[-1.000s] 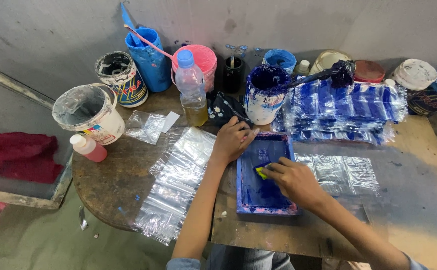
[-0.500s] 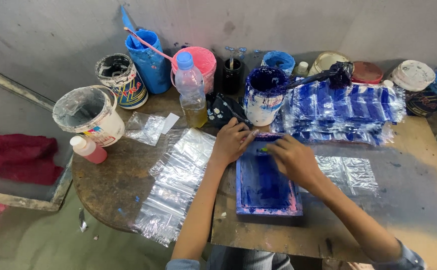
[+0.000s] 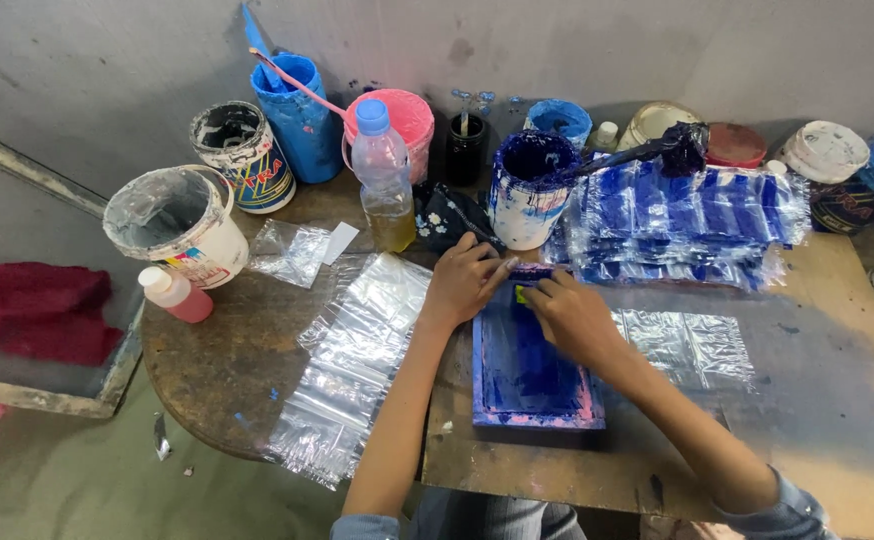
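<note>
Blue screen frame (image 3: 532, 372), R hand (image 3: 572, 315) gripping squeegee (image 3: 522, 293)

Frame: small rectangular printing screen (image 3: 535, 372), wooden rim smeared pink and blue, mesh coated deep blue.
Pose: flat, long side running away from the body.
Place: on the table, near its front edge, between loose clear bags to the left and one to the right.
Far end: covered by both hands.
Squeegee: small yellow-green piece (image 3: 522, 294), only a sliver visible at the far end of the mesh.
Ink: blue, spread unevenly, streaked lengthwise.
</note>
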